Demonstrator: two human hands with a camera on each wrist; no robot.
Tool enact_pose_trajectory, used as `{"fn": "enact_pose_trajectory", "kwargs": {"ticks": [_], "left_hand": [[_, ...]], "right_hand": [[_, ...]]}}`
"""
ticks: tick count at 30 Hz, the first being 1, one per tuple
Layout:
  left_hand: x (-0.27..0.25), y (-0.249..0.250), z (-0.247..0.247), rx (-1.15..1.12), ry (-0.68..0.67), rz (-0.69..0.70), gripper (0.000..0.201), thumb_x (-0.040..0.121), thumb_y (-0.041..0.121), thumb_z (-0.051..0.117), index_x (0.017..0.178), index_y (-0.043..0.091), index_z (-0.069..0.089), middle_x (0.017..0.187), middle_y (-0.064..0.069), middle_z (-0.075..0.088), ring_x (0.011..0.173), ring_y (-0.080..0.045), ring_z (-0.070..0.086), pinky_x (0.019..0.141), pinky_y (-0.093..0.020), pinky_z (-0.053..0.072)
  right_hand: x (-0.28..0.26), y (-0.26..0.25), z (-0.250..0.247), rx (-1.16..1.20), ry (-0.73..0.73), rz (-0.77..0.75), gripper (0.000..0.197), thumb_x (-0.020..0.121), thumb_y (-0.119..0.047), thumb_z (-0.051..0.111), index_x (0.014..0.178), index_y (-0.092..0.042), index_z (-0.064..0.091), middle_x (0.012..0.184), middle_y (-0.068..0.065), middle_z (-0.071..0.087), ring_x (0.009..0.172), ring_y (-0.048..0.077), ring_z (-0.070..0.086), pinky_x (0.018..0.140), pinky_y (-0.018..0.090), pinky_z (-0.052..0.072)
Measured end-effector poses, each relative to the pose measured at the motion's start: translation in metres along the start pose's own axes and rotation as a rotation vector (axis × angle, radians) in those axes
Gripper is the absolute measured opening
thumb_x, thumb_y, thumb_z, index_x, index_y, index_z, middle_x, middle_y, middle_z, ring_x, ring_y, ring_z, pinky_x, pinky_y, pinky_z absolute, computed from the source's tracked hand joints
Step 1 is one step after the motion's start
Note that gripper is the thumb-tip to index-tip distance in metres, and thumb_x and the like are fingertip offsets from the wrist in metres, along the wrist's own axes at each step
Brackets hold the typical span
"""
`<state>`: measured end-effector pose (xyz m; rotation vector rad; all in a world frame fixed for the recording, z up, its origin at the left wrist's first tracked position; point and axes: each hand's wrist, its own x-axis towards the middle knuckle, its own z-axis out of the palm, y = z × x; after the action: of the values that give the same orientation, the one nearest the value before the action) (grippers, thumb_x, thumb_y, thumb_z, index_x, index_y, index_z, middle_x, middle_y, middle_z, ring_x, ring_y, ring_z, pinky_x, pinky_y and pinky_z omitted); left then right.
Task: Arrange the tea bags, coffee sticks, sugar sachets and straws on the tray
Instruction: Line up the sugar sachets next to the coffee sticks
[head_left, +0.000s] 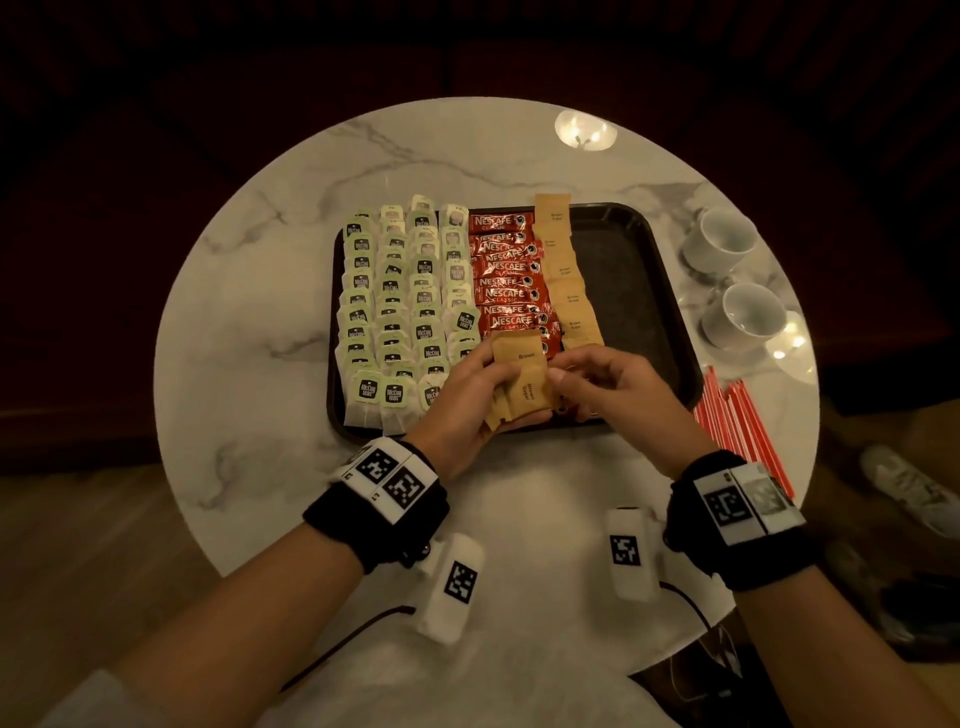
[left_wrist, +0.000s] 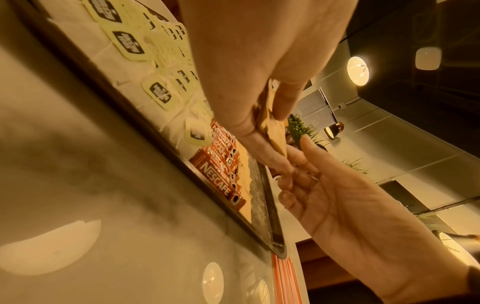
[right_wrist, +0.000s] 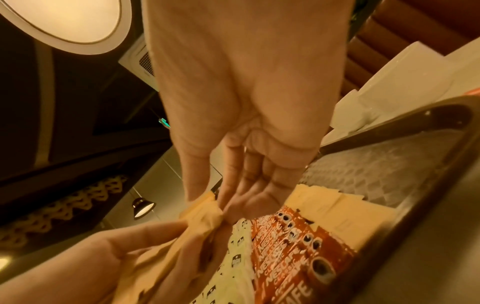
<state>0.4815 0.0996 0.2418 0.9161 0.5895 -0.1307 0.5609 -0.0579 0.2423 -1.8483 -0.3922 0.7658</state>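
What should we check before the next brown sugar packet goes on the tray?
1. Left hand holds the stack of sugar sachets: ok.
2. Right hand pinches just one sachet off the stack: cannot tell.
3. Bare space on the tray beside the sugar column: ok.
4. Coffee sticks lie in a neat column: ok.
5. Tea bags lie in rows: ok.
6. Straws on the tray: not ok, they lie on the table.
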Motion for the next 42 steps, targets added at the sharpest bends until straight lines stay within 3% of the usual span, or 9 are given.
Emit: {"fn": "enact_pose_trajectory", "kwargs": {"ticks": [5,10,15,20,22,25,30,37,42], "left_hand": [[0.000,-0.001,0.001,0.005,-0.011,0.017,0.024,0.102,0.009,0.041,0.112,0.022,0.060,0.113,-0.007,0.068,0.098,-0.026,0.068,0.082,-0.045,0.057],[0.000,-0.001,0.004,0.014,-0.003,0.037,0.021,0.103,0.016,0.042,0.112,0.022,0.060,0.110,-0.005,0.069,0.097,-0.025,0.069,0.081,-0.045,0.058],[-0.002,0.001,0.003,0.125,0.009,0.041,0.017,0.100,0.014,0.048,0.111,0.021,0.060,0.122,-0.009,0.061,0.098,-0.028,0.068,0.071,-0.044,0.061],[-0.005,-0.002,0.005,0.309,-0.056,0.031,0.018,0.092,0.010,0.062,0.109,0.016,0.059,0.104,-0.009,0.064,0.070,-0.014,0.070,0.050,-0.031,0.058],[-0.006,-0.005,0.007,0.354,-0.081,0.031,0.020,0.091,0.009,0.063,0.108,0.019,0.061,0.101,-0.006,0.064,0.066,-0.010,0.070,0.050,-0.026,0.056],[-0.004,-0.008,0.009,0.287,-0.066,0.034,0.019,0.091,0.007,0.064,0.106,0.018,0.063,0.108,-0.008,0.065,0.079,-0.017,0.072,0.057,-0.035,0.061],[-0.003,-0.010,0.004,0.260,0.005,0.070,0.022,0.089,0.006,0.065,0.109,0.014,0.063,0.125,-0.016,0.054,0.100,-0.034,0.066,0.059,-0.040,0.061],[-0.004,-0.006,-0.010,0.217,0.084,0.036,0.017,0.091,0.006,0.062,0.105,0.016,0.064,0.129,-0.012,0.049,0.103,-0.030,0.063,0.061,-0.042,0.061],[-0.003,-0.007,-0.014,0.230,0.106,0.014,0.017,0.091,0.007,0.062,0.104,0.017,0.064,0.131,-0.014,0.048,0.108,-0.035,0.061,0.060,-0.040,0.061]], "right_hand": [[0.000,0.002,0.001,0.103,0.017,0.031,0.022,0.088,-0.020,0.070,0.108,-0.013,0.066,0.095,0.006,0.072,0.087,0.014,0.068,0.072,0.023,0.053],[-0.002,0.004,-0.001,0.148,0.020,0.006,0.015,0.090,-0.015,0.068,0.104,-0.013,0.069,0.090,-0.001,0.073,0.081,0.007,0.068,0.068,0.017,0.051],[0.000,0.005,-0.012,0.124,0.073,0.011,0.015,0.095,-0.020,0.061,0.106,-0.018,0.072,0.108,0.003,0.071,0.101,0.015,0.068,0.078,0.025,0.056],[0.000,0.000,-0.014,0.139,0.105,-0.045,0.015,0.094,-0.020,0.062,0.104,-0.021,0.073,0.108,0.007,0.070,0.098,0.020,0.069,0.076,0.033,0.059],[0.000,-0.002,-0.012,0.178,0.130,-0.049,0.018,0.091,-0.026,0.066,0.106,-0.019,0.072,0.108,0.009,0.070,0.101,0.023,0.069,0.079,0.039,0.059],[-0.003,0.001,-0.007,0.302,0.147,-0.001,0.034,0.081,-0.036,0.070,0.111,-0.020,0.069,0.110,0.009,0.070,0.104,0.027,0.069,0.086,0.044,0.058],[-0.013,0.014,-0.010,0.308,0.024,0.094,0.045,0.075,-0.020,0.076,0.117,-0.012,0.063,0.113,0.011,0.071,0.105,0.027,0.069,0.091,0.043,0.056],[0.001,0.032,-0.047,0.226,0.295,0.154,0.030,0.085,-0.010,0.072,0.114,-0.008,0.065,0.103,0.005,0.075,0.098,0.019,0.072,0.078,0.027,0.059],[0.014,0.039,-0.050,-0.006,0.238,0.240,0.019,0.093,-0.019,0.066,0.111,-0.014,0.067,0.103,0.003,0.073,0.098,0.017,0.069,0.081,0.028,0.052]]}}
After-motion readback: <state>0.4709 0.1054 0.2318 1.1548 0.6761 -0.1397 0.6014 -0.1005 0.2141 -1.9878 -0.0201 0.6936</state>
